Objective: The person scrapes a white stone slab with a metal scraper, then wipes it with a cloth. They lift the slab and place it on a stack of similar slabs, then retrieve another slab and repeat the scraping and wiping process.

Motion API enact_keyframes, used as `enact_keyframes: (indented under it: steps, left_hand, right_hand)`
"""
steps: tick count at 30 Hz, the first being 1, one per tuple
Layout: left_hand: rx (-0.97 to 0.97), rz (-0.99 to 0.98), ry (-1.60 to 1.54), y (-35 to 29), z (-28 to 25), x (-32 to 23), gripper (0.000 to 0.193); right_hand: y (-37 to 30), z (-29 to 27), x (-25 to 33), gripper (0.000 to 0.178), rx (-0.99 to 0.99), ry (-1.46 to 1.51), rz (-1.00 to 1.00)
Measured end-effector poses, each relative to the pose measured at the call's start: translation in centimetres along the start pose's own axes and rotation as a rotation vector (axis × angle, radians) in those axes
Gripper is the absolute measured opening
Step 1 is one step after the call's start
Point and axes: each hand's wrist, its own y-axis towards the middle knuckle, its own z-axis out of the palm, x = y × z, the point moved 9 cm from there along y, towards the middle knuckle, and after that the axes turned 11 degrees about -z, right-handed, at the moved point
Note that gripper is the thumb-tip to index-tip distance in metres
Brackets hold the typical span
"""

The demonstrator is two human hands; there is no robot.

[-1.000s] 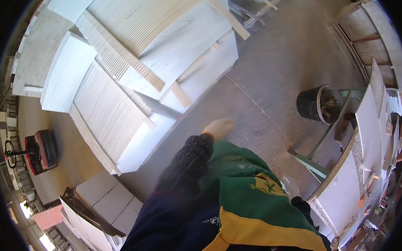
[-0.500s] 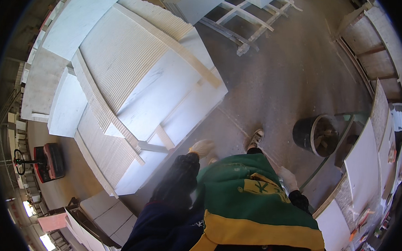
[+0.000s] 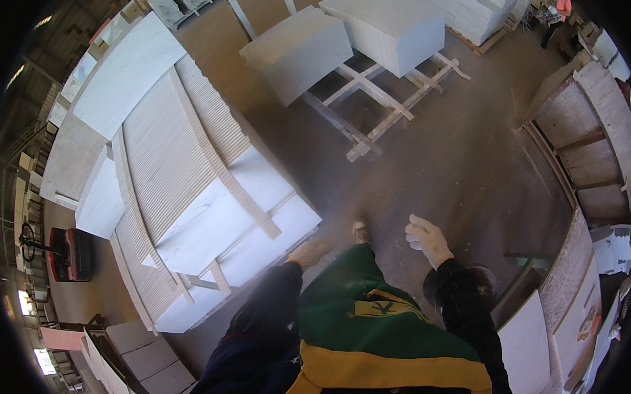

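My left hand [image 3: 309, 254], in a pale work glove, hangs beside the right edge of a big stack of white stone slabs [image 3: 286, 217]. Its fingers are stretched and slightly blurred, with nothing seen in them. My right hand [image 3: 427, 240], also gloved, is raised in front of my right side, its fingers loosely bent and apart around nothing. Ribbed stone panels [image 3: 180, 129] lie on the stack, with long pale strips [image 3: 220, 170] across them. A dark bucket [image 3: 484, 283] stands on the floor, partly hidden behind my right forearm.
Ahead, two blocks of stacked slabs [image 3: 399, 26] stand by a wooden frame [image 3: 377, 100] on the floor. Boards [image 3: 525, 343] lean along the right, beyond a green metal bar [image 3: 533, 258]. A red pallet truck [image 3: 70, 254] stands far left. Another person [image 3: 557, 13] is at the far right.
The view has shifted forward, bringing more of the far slab blocks in. My right hand has swung up and forward from beside my hip. The bucket now lies closer to me.
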Motion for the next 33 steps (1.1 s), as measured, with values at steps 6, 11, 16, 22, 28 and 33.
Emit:
enact_keyframes:
  steps: [6,11,16,22,28,33]
  left_hand:
    - [0.051,-0.154,0.27,13.2,0.3,1.8,0.04]
    - [0.04,0.108,0.278,22.8,-3.3,-12.7,0.035]
    - [0.028,0.114,-0.282,26.1,-11.7,-26.5,0.048]
    - [-0.107,0.036,-0.356,28.9,-14.7,-23.5,0.044]
    - [-0.491,-0.414,-0.688,23.9,-9.1,-3.1,0.028]
    - [-0.624,-0.559,-0.995,18.4,-1.6,0.0,0.024]
  right_hand:
    - [8.8,-7.5,1.6,0.052,0.091,-0.672,-0.159]
    - [7.5,-23.0,0.5,0.062,-0.039,-0.825,0.252]
    - [6.9,-32.2,0.7,0.019,-0.314,-0.435,0.289]
    - [18.9,-31.6,4.4,0.017,0.077,-0.751,0.193]
    - [45.9,-25.1,17.9,0.026,0.388,-1.257,0.043]
    - [62.8,-14.8,32.1,0.049,0.33,-0.996,-0.419]
